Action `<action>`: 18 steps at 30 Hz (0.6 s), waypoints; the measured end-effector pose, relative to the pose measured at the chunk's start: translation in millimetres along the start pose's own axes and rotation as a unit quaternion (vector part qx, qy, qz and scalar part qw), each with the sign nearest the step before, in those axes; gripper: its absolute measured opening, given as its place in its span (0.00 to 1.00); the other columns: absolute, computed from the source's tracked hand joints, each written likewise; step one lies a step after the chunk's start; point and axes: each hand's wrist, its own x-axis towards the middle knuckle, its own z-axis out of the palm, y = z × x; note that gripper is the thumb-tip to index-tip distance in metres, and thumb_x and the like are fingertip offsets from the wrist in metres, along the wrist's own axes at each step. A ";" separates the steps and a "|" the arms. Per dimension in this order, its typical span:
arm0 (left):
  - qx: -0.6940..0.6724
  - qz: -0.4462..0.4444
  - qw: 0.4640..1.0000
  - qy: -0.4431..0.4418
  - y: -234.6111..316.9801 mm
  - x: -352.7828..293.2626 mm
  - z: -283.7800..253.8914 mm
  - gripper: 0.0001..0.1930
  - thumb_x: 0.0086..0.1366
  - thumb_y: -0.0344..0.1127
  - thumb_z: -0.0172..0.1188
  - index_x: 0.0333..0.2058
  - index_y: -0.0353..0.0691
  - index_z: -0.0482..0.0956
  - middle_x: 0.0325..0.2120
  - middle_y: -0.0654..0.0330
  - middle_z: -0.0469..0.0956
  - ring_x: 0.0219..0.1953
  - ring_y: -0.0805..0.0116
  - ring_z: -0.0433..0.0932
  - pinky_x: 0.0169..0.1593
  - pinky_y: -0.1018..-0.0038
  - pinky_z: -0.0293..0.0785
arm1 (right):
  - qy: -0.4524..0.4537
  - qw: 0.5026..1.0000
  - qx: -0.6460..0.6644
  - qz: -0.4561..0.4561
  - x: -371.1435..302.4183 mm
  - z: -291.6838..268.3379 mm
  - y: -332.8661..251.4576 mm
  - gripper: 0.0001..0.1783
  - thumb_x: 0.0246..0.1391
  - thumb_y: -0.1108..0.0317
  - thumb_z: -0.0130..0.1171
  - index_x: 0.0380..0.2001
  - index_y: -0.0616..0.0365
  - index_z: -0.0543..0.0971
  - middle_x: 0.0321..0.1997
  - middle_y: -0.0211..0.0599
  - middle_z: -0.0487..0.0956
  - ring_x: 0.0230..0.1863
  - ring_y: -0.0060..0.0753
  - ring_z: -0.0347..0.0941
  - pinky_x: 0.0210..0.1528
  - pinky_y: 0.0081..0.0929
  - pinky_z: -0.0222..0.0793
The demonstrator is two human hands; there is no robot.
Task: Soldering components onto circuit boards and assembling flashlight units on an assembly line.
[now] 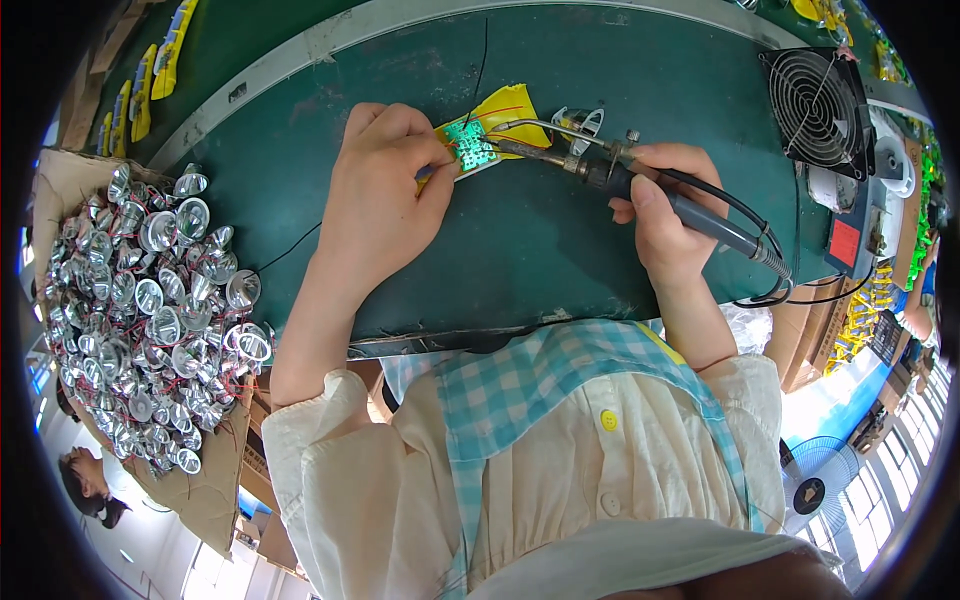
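A small green circuit board [468, 146] lies on a yellow plastic housing [515, 104] on the dark green bench, with thin red and black wires around it. My left hand [392, 185] is closed at the board's left edge, thumb and fingertips pressed together; what they pinch is hidden. My right hand [672, 205] grips a soldering iron [690, 212] with a thin metal feed tube fixed alongside. The iron's tip points left and reaches the board's right side, where touching or just above cannot be told. Beyond the iron sits a small clear lamp cup [580, 124].
A cardboard box [205, 500] at the left is heaped with silvery reflector cups [160, 310] with red wires. A black fan [818, 108] stands far right. Yellow housings [172, 45] lie far left past a pale curved rail [270, 75]. The iron's black cable [770, 285] loops right. Another person [90, 480] shows lower left.
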 end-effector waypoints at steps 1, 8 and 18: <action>0.001 0.001 1.000 0.000 0.3 -0.3 0.1 0.03 0.40 0.25 0.56 0.17 0.35 0.71 0.22 0.61 0.68 0.32 0.63 0.64 0.34 0.73 0.61 | 0.000 1.000 0.001 -0.001 -0.3 0.0 -0.4 0.11 0.37 0.76 0.53 0.29 0.63 0.69 0.20 0.35 0.70 0.18 0.19 0.68 0.20 0.13 0.66; 0.021 0.000 1.000 -0.006 2.4 -3.3 -1.5 0.03 0.41 0.25 0.56 0.17 0.35 0.71 0.23 0.60 0.68 0.32 0.62 0.64 0.35 0.73 0.62 | 0.010 1.000 0.017 -0.001 -2.2 -2.3 -2.0 0.11 0.37 0.76 0.52 0.29 0.63 0.69 0.20 0.35 0.70 0.18 0.19 0.68 0.20 0.13 0.66; 0.243 -0.102 0.949 -0.174 13.1 1.5 -14.5 0.21 0.38 0.33 0.59 0.35 0.36 0.67 0.31 0.57 0.68 0.29 0.56 0.71 0.31 0.68 0.68 | 0.047 0.993 0.089 -0.056 0.0 -13.5 -11.5 0.10 0.39 0.77 0.51 0.30 0.64 0.68 0.21 0.36 0.70 0.17 0.19 0.67 0.18 0.12 0.65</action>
